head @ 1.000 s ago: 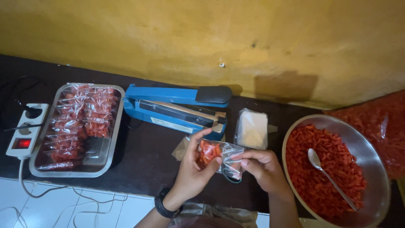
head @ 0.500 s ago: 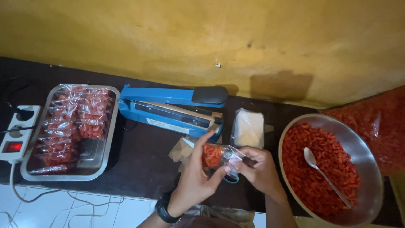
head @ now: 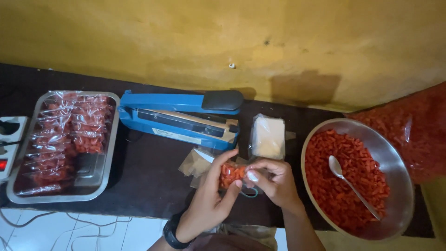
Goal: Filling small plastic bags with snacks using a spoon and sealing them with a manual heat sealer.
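Both my hands hold a small clear plastic bag of red snack pieces over the dark table top. My left hand, with a dark band on its wrist, grips the bag's left side. My right hand pinches the bag's open end on the right. Just behind the bag stands a blue heat sealer with its black-handled arm raised.
A metal tray at the left holds several sealed bags of red pieces. A stack of empty clear bags lies beside the sealer. A steel bowl of red pieces with a spoon sits at right, a large bag of red pieces behind it. A white power strip lies far left.
My hands have lowered the bag and brought it closer together in front of the sealer. The view has shifted slightly.
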